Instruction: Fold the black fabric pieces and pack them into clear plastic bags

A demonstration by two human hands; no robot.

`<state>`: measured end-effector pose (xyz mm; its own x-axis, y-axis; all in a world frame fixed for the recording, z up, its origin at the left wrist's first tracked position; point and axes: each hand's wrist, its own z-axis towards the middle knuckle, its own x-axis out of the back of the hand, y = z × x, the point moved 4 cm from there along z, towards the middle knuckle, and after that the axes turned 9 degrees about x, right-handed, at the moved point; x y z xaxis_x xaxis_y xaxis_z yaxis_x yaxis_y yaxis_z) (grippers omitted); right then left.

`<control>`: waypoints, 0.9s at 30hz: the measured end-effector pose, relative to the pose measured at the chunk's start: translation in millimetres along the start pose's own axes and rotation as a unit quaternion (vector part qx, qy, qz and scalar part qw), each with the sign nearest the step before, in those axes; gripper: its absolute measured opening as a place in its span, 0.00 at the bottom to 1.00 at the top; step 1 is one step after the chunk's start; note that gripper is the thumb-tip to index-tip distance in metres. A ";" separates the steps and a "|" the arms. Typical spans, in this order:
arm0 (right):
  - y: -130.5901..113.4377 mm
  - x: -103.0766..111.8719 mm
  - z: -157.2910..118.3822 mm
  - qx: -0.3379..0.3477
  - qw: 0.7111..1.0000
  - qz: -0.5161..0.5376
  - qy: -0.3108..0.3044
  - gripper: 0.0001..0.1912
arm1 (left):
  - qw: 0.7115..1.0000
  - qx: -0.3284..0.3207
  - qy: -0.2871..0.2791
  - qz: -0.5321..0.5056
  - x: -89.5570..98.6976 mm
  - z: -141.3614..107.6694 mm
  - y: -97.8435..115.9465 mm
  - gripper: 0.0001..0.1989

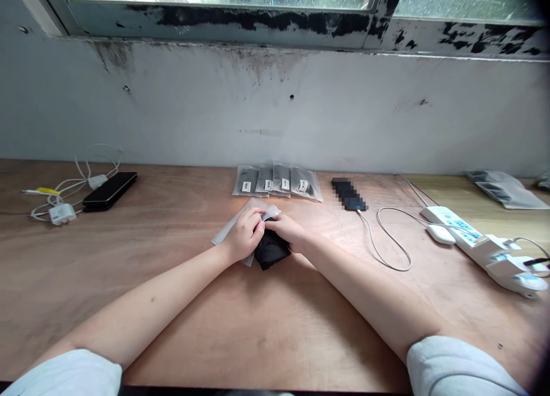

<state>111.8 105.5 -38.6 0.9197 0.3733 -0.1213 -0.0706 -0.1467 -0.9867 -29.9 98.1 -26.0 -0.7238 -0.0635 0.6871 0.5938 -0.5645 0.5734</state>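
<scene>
Near the middle of the wooden table, my left hand [246, 233] is closed on a translucent plastic bag [224, 231], whose sheet sticks out to its left and above. A folded black cloth [271, 250] lies between my hands, partly beneath the bag's edge. My right hand [287, 230] has its fingers closed on the cloth's upper right part, with the fingertips close to those of my left hand. Both sets of fingers hide where the bag's opening meets the cloth.
Several labelled bags [277, 180] lie in a row near the wall. A black case [110, 191] and white cables with a charger [62, 214] are at left. Rightward are a pixelated phone [349, 193], a power strip [459, 227] and another bag [507, 188].
</scene>
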 end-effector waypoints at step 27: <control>5.0 -6.4 -8.6 0.014 0.998 0.063 0.000 0.24 | 0.997 0.077 0.019 -0.025 -2.2 1.4 0.5 0.14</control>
<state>108.8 94.5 -41.9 0.9026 0.3545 -0.2444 -0.1964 -0.1662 -0.9663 -27.5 99.1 -26.6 -0.7646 -0.0709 0.6406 0.6017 -0.4346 0.6702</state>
